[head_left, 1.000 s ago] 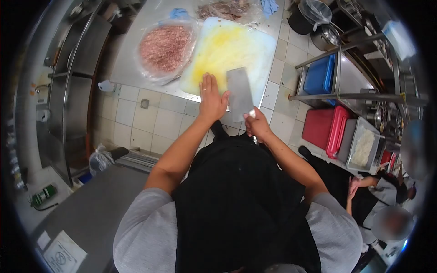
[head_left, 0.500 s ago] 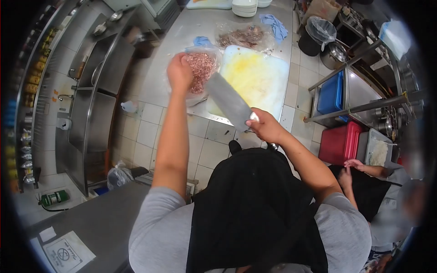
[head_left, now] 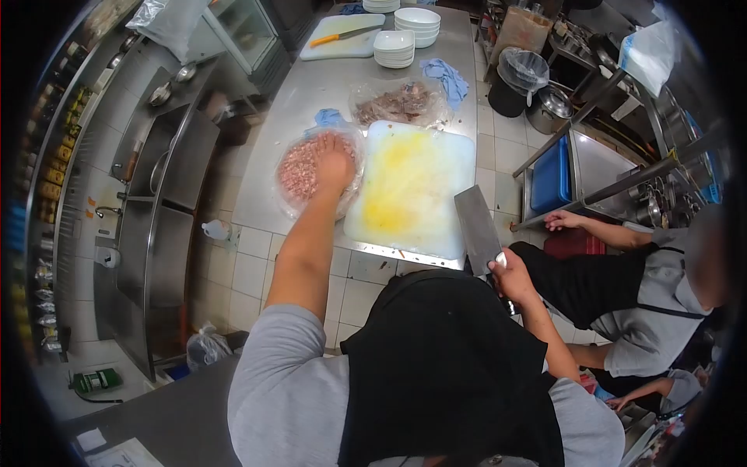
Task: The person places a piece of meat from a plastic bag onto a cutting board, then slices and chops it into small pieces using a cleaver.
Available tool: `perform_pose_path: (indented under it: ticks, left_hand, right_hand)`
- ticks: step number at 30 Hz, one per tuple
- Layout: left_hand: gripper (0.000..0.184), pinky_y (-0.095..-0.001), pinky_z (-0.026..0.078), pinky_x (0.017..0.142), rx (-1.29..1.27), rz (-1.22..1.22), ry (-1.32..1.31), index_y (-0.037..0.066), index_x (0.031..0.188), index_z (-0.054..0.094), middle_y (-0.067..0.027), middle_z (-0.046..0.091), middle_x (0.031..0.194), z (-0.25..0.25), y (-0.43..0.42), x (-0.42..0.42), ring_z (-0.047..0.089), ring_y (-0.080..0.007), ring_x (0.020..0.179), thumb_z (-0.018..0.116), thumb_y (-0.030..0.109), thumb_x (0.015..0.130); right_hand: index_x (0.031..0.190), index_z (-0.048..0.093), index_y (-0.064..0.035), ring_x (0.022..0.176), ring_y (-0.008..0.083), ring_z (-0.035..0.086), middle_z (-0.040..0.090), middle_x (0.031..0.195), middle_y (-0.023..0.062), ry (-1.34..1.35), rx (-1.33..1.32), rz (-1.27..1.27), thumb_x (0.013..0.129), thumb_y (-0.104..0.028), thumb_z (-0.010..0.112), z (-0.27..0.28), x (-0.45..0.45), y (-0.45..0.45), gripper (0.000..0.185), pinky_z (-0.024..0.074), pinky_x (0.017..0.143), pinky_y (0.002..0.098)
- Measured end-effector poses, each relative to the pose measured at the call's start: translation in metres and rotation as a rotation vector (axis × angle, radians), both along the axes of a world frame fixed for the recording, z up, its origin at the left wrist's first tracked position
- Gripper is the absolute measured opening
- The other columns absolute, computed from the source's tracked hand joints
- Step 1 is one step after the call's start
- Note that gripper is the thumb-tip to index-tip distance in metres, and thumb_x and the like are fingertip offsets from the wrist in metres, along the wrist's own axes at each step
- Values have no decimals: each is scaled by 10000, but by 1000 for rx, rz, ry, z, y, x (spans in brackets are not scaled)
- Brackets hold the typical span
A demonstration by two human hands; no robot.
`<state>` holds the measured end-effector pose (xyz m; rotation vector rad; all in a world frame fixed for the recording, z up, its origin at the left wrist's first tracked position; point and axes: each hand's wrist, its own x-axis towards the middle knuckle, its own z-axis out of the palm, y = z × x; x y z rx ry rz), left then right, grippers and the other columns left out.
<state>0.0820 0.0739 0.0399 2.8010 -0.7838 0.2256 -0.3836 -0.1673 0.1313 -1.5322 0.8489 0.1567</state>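
Observation:
Chopped pink meat (head_left: 298, 173) fills a bowl lined with clear plastic (head_left: 282, 204), left of the cutting board. My left hand (head_left: 334, 165) rests on the right side of the meat, its fingers stretched out and holding nothing I can see. A wide-bladed cleaver (head_left: 476, 226) is gripped in my right hand (head_left: 512, 276), by the board's right front corner, blade pointing away from me. The white cutting board (head_left: 440, 171) has yellow stains and nothing lying on it.
A plastic bag of darker meat (head_left: 397, 105) lies behind the board, near a blue cloth (head_left: 445, 82). Farther back are stacked white bowls (head_left: 416, 29) and an orange-handled knife (head_left: 334, 37) on another board. A co-worker (head_left: 622, 272) stands close on my right.
My left hand has come down onto the meat, fingers extended. My right hand has carried the cleaver from over the board to its right edge. The co-worker has moved nearer; the view has shifted.

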Motion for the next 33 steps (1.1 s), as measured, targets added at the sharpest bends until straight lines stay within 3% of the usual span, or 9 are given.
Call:
perform_pose_path:
  ticks: [6, 10, 13, 15, 16, 20, 22, 28, 33]
  left_hand:
    - [699, -772, 9, 1238, 79, 63, 191, 218, 1699, 297, -155, 246, 1769, 34, 17, 24, 88, -448, 1643, 486, 417, 1056]
    - [696, -764, -36, 1233, 68, -39, 286, 247, 1701, 296, -135, 202, 1786, 37, 42, 9, 22, -439, 1651, 484, 435, 1058]
    - [590, -680, 189, 1256, -333, 178, -59, 171, 1601, 485, -195, 436, 1666, 60, 52, 11, 303, -410, 1592, 553, 348, 1043]
    - [406, -510, 477, 1097, -833, 287, -171, 64, 1367, 674, -204, 707, 1329, 81, 73, 13, 658, -355, 1266, 651, 228, 996]
    - [267, -412, 569, 874, -1031, 384, -244, 10, 1144, 741, -170, 772, 986, 90, 76, 8, 739, -317, 906, 733, 186, 944]
    - [333, -448, 565, 853, -934, 693, -207, 8, 1099, 752, -187, 763, 937, 81, 124, -32, 731, -347, 875, 778, 287, 920]
    - [486, -469, 559, 890, -690, 933, 132, -17, 1068, 770, -233, 770, 979, 38, 155, -37, 746, -386, 953, 807, 427, 873]
    - [586, -522, 562, 926, -487, 863, 487, -78, 1047, 768, -334, 741, 1088, 29, 162, -70, 717, -495, 1070, 765, 469, 838]
    - [504, -544, 565, 876, -458, 730, 216, -74, 989, 761, -359, 717, 1034, 58, 175, -76, 697, -534, 1000, 751, 405, 834]
  right_hand:
    - [1211, 634, -26, 680, 103, 539, 624, 803, 38, -140, -326, 224, 1024, -80, 652, -23, -1, -12, 196, 459, 631, 288]
    - [1220, 634, 11, 795, 150, 590, 656, 871, 73, -188, -284, 244, 1028, -81, 648, -18, 3, -13, 213, 506, 734, 332]
    - [1230, 628, 21, 844, 206, 631, 676, 892, 111, -82, -216, 266, 1028, -86, 651, -10, 12, -23, 230, 529, 783, 381]
    - [1247, 633, 8, 784, 226, 622, 688, 895, 134, -66, -342, 340, 1018, -96, 667, -19, 19, -34, 253, 525, 752, 379]
    - [1280, 619, -2, 806, 314, 690, 719, 943, 204, -80, -399, 391, 1008, -94, 667, -20, 25, -37, 292, 540, 764, 424]
    - [1347, 578, -1, 1050, 495, 703, 721, 1073, 313, -41, -556, 513, 996, -94, 653, -42, 50, -39, 370, 549, 854, 514]
    - [1371, 569, 4, 1044, 496, 704, 720, 1071, 316, -11, -577, 580, 995, -96, 654, -38, 58, -39, 398, 552, 862, 507]
    - [1365, 562, 14, 1026, 490, 707, 718, 1059, 318, -43, -644, 629, 1000, -103, 653, -43, 63, -47, 394, 554, 872, 504]
    - [1297, 561, 17, 1002, 517, 684, 709, 1018, 316, 6, -658, 678, 1008, -105, 638, -25, 74, -43, 323, 542, 864, 533]
